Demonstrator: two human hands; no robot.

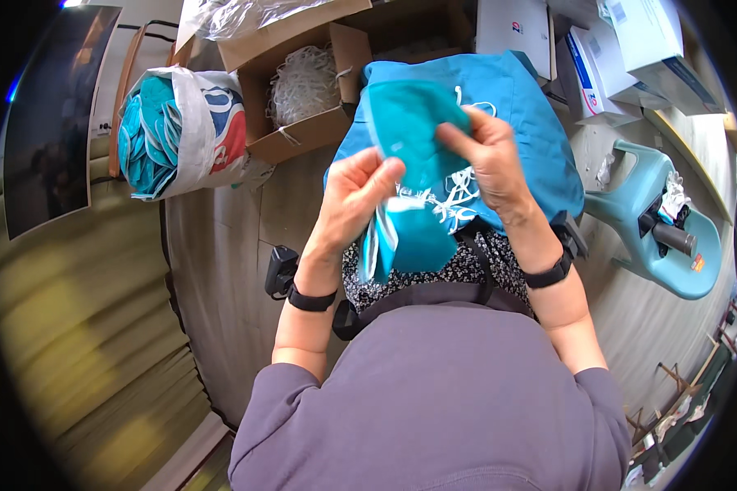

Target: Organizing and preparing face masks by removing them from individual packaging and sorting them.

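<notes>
Both my hands hold up a teal fabric piece (413, 123) with a pale edge, shaped like a folded face mask. My left hand (354, 195) pinches its lower left edge between thumb and fingers. At its right side, my right hand (493, 155) grips it with the fingers partly blurred. More teal pieces (418, 237) with white edges lie on my lap just below. White elastic loops (458, 200) are scattered there on a blue cloth (532, 147) that is spread over my knees and beyond.
On the left, a white bag (196, 123) is filled with teal pieces (149, 135). Beside it, an open cardboard box (303, 135) contains a heap of white loops (303, 86). A blue-green plastic stool (630, 188) stands right, below stacked white boxes (606, 74).
</notes>
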